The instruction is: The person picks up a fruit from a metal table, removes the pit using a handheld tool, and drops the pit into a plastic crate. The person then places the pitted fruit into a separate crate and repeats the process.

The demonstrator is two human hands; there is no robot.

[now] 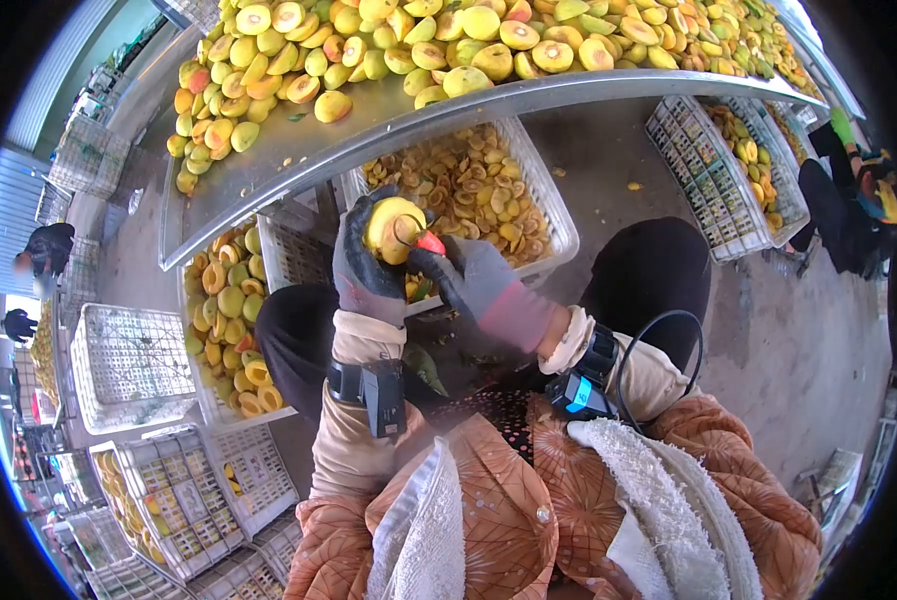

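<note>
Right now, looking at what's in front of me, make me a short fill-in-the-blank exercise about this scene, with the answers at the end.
1. The fruit in the left hand is mainly ____ in colour.
2. The tool in the right hand has a handle coloured ____.
3. Both of these hands are covered by ____.
4. The crate just beyond the hands, filled with fruit pieces, is ____ in colour.

Missing words: yellow; red; gloves; white.

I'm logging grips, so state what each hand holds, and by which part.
The left hand holds a yellow fruit by its outer side; the right hand holds a red-handled tool by its handle.
</note>
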